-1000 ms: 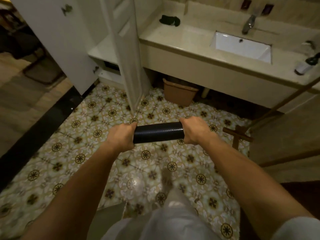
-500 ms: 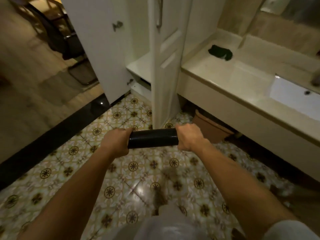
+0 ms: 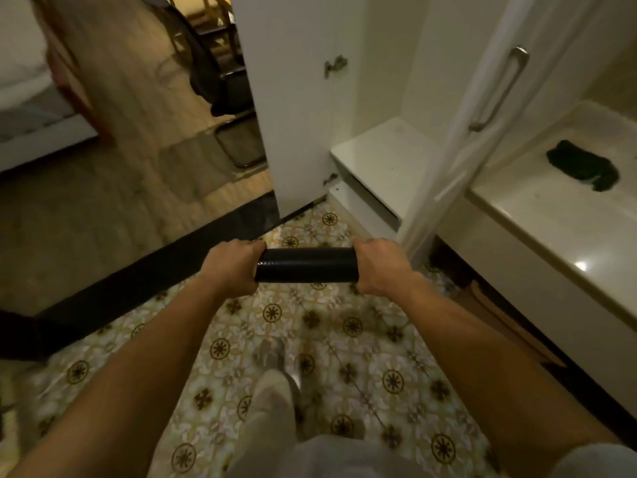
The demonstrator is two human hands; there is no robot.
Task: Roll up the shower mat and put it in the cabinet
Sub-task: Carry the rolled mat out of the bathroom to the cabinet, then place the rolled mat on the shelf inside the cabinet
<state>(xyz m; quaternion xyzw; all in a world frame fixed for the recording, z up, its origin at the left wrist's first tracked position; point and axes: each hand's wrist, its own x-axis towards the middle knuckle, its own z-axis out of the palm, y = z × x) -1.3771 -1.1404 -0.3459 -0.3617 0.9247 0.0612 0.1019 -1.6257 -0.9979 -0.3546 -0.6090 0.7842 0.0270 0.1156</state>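
The shower mat (image 3: pixel 306 265) is a tight black roll, held level at about waist height over the patterned tile floor. My left hand (image 3: pixel 231 267) grips its left end and my right hand (image 3: pixel 382 266) grips its right end. Ahead and to the right stands the white cabinet (image 3: pixel 375 157), both doors swung open, showing a pale shelf inside. The roll is short of the cabinet opening, in front of the right door (image 3: pixel 482 108) with its long metal handle.
The cabinet's left door (image 3: pixel 296 108) stands open toward the wooden-floored room. A black threshold strip (image 3: pixel 144 281) separates tile from wood. A pale counter (image 3: pixel 558 215) with a dark green cloth (image 3: pixel 582 165) runs along the right. A brown bin (image 3: pixel 499 315) sits under it.
The view has swung left and closer to the cabinet; the sink has left the frame. Both hands keep the same grip on the rolled mat, now carried nearer the open doors.
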